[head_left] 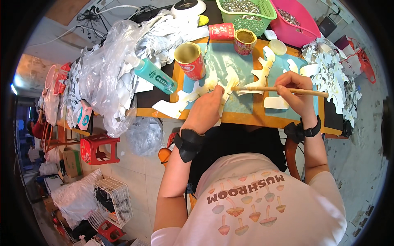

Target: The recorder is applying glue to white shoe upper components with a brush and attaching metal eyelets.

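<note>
In my right hand (298, 92) is a brush with a long wooden handle (266, 88), pinched between the fingers and lying nearly level. Its tip touches a white cut-out piece (230, 78) with yellowish smears. My left hand (206, 107) pinches the lower part of that piece against the table's front edge. Left of it lies another white branching piece (180, 103), partly behind my left hand. A similar smeared piece (261, 74) lies to the right, with a plain white piece (276, 103) below it. Behind stand an open red can (191, 62) and a smaller, stained can (245, 42).
A teal pump bottle (156, 76) lies tilted at left, beside heaped white pieces and clear plastic (102, 67). Green (269, 12) and pink (308, 30) baskets of small metal parts stand at the back. More white pieces (330, 78) are piled right. A red stool (98, 148) stands on the floor.
</note>
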`<state>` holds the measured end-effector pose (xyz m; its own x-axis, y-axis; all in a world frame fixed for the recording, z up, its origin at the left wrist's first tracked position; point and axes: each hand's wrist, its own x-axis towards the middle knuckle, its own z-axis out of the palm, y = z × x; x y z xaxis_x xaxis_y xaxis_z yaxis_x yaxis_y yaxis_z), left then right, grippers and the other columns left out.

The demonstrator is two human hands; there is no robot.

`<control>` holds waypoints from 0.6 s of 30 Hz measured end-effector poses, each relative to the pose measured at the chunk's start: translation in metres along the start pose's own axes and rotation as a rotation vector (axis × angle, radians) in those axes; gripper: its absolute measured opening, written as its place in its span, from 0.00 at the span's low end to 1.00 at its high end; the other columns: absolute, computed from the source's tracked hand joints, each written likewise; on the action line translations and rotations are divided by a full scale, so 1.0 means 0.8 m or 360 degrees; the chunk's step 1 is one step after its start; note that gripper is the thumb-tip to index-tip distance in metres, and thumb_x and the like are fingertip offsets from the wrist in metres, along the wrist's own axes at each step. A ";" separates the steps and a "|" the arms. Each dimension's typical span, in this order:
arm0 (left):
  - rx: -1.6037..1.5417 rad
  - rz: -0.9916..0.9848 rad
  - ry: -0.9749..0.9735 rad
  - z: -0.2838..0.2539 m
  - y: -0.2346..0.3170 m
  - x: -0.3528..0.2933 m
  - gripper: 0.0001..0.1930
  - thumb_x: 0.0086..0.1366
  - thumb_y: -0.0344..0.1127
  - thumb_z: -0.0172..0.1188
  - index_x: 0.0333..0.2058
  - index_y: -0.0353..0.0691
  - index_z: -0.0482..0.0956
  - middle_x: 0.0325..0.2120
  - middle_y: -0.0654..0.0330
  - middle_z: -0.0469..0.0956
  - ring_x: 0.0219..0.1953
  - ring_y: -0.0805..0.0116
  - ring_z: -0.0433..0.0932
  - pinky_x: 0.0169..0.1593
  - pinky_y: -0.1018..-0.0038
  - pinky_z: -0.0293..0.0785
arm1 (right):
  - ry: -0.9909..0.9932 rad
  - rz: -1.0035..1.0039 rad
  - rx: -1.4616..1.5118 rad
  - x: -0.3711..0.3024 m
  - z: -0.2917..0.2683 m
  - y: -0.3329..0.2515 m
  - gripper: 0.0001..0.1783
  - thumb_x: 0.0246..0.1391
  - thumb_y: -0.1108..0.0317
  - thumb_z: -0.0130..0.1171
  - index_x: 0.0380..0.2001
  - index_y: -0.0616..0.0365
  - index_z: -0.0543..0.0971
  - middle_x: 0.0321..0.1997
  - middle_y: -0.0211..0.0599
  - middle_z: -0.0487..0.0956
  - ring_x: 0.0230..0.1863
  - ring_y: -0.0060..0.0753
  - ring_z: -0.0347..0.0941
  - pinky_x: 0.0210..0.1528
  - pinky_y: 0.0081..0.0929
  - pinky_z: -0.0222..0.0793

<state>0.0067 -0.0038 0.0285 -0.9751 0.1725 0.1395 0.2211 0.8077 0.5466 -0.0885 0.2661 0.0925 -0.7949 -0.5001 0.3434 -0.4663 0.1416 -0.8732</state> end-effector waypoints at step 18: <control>0.0047 -0.0013 -0.0036 -0.002 0.001 0.000 0.19 0.55 0.14 0.50 0.46 0.35 0.66 0.41 0.45 0.79 0.43 0.44 0.78 0.44 0.58 0.74 | 0.0058 0.0074 0.0027 -0.011 0.007 -0.013 0.04 0.49 0.77 0.59 0.23 0.66 0.76 0.25 0.31 0.79 0.25 0.14 0.72 0.28 0.14 0.67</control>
<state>0.0073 -0.0042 0.0302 -0.9772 0.1780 0.1161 0.2125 0.8254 0.5230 -0.0748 0.2642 0.0967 -0.8294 -0.4620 0.3143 -0.4221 0.1496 -0.8941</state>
